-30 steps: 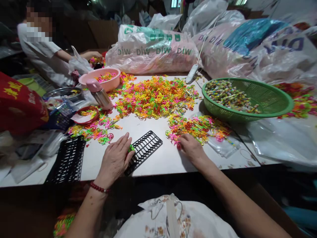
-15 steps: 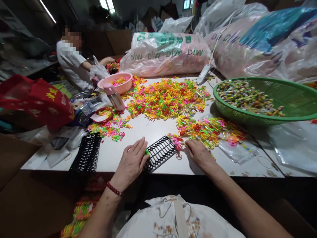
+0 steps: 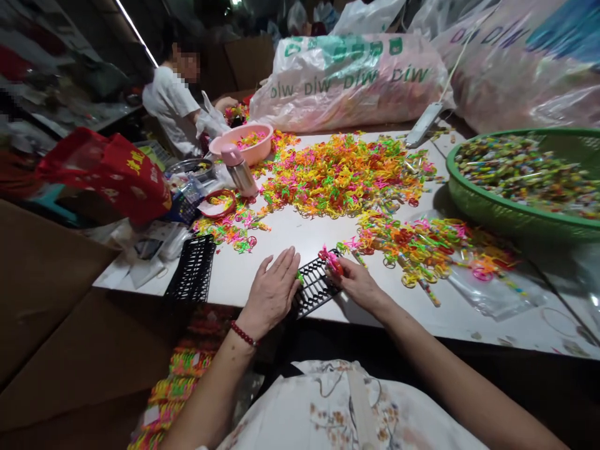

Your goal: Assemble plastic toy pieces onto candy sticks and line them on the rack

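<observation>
On the white table's near edge lies a black slatted plastic rack (image 3: 315,289). My left hand (image 3: 272,289) rests over its left end, fingers stretched out and thumb along the slats. A bit of green plastic (image 3: 299,277) shows beside those fingers; the rest is covered. At the rack's right end, my right hand (image 3: 357,282) pinches a small pink plastic toy (image 3: 329,255), with a red piece (image 3: 336,267) beside it at the fingertips. Just beyond the hands spreads a pile of small bright plastic toys (image 3: 337,175), with a smaller heap (image 3: 412,244) at the right.
A green basket (image 3: 510,209) of small wrapped pieces stands right. Black racks (image 3: 191,269) lie left, near a red bag (image 3: 117,175). A steel flask (image 3: 240,172) and pink basin (image 3: 255,152) stand behind. A person (image 3: 173,103) sits far left; large plastic sacks (image 3: 347,87) line the back.
My right hand has moved left from beside the rack to over its right end, bringing the pink toy with it. My left hand stays on the rack. The view has turned slightly left.
</observation>
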A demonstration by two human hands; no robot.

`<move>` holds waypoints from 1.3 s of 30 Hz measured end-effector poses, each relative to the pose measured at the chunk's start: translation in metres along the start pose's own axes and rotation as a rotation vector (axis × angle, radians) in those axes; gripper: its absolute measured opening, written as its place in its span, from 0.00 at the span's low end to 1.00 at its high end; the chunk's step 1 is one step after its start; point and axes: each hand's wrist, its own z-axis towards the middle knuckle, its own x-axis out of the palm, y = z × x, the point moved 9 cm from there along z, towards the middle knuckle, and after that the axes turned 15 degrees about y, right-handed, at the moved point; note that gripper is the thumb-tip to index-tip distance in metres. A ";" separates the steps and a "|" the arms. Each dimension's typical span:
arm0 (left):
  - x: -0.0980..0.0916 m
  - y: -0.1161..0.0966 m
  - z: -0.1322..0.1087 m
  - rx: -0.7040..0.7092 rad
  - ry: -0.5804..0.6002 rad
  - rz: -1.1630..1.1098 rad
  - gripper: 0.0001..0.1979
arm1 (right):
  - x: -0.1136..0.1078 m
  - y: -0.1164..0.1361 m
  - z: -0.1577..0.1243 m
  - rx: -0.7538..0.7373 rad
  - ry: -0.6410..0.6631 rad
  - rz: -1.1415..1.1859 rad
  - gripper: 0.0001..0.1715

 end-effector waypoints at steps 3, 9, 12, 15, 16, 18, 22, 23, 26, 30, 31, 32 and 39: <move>0.000 0.000 0.000 0.010 0.016 -0.012 0.25 | 0.019 0.015 0.017 -0.015 0.019 -0.165 0.10; -0.001 -0.001 0.000 0.022 0.022 -0.032 0.27 | 0.046 0.024 0.042 -0.080 0.074 -0.445 0.04; 0.000 0.000 0.000 0.021 0.018 -0.038 0.27 | 0.052 0.020 0.048 -0.117 0.137 -0.505 0.05; -0.001 -0.001 0.000 0.023 0.018 -0.036 0.28 | 0.057 0.015 0.050 -0.139 0.179 -0.529 0.09; -0.001 -0.002 0.000 0.019 0.021 -0.029 0.28 | 0.059 0.014 0.050 -0.151 0.195 -0.548 0.11; -0.003 -0.003 0.001 0.005 0.031 -0.006 0.28 | 0.066 0.013 0.050 -0.176 0.221 -0.586 0.15; -0.004 -0.007 0.006 -0.008 0.054 0.045 0.25 | 0.069 0.014 0.049 -0.191 0.209 -0.584 0.11; -0.003 -0.008 0.007 -0.006 0.061 0.050 0.24 | 0.065 0.016 0.046 -0.202 0.194 -0.579 0.09; -0.001 -0.009 0.010 -0.001 0.074 0.050 0.24 | 0.033 0.020 0.027 -0.207 0.050 -0.603 0.07; -0.002 -0.009 0.009 0.011 0.069 0.047 0.25 | -0.041 0.004 -0.012 0.059 -0.296 -0.793 0.07; -0.002 -0.009 0.009 0.016 0.065 0.046 0.26 | -0.053 -0.002 -0.018 0.138 -0.329 -0.850 0.08; -0.003 -0.010 0.009 0.023 0.060 0.045 0.26 | -0.062 -0.009 -0.022 0.205 -0.333 -0.896 0.08; -0.001 -0.010 0.010 0.054 0.051 0.034 0.25 | -0.067 -0.016 -0.017 0.233 -0.308 -0.826 0.08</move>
